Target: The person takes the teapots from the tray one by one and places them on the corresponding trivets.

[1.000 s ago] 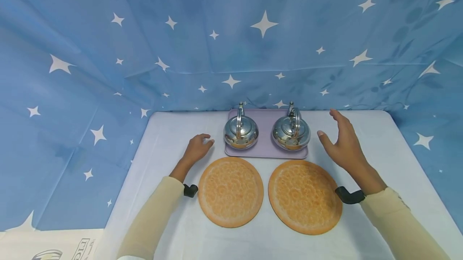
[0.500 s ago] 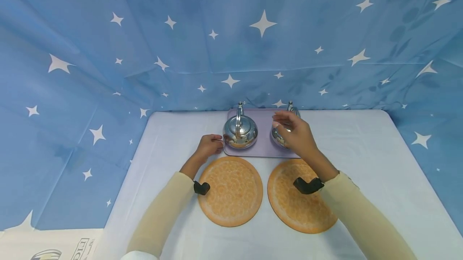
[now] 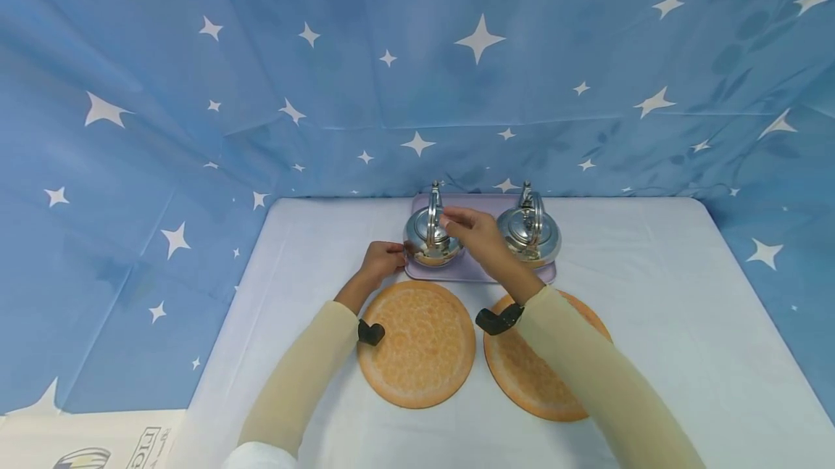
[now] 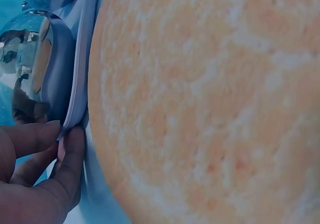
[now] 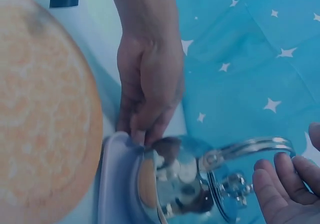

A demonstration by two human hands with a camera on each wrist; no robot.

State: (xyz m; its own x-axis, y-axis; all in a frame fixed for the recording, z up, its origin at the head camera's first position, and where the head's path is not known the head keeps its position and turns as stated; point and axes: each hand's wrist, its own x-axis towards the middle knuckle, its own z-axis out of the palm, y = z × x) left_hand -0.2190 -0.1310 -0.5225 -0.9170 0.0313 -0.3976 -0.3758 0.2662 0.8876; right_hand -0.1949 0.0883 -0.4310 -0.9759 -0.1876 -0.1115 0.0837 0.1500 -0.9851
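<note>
- Left hand [image 3: 381,260] pinches the near left corner of the lilac tray [image 3: 479,272]; left wrist view shows thumb and fingers [image 4: 70,149] clamped on the tray [image 4: 75,84] edge
- Right hand [image 3: 475,233] sits over the tray, just right of the left kettle [image 3: 425,237], about level with its upright handle [image 3: 433,201]; fingers spread and relaxed, gripping nothing; right wrist view shows fingertips [image 5: 280,184] just beside the handle [image 5: 250,146], a small gap left
- So from my seat: kettle lies just left of the right grip; handle arch runs front to back, kettle [image 5: 180,179] upright on the tray's left half
- Right hand nearer the handle; left hand nearer the kettle body but busy with the tray
- Right kettle [image 3: 530,231] stands on the tray's right half, apart from both hands; the forearm passes close to its left
- Two orange round mats [image 3: 417,342] [image 3: 522,375] lie on the counter [image 3: 652,295] just in front of the tray; right forearm crosses the right one; left mat [image 4: 210,104] almost touches the tray edge
- Starred blue cloth [image 3: 417,56] behind
</note>
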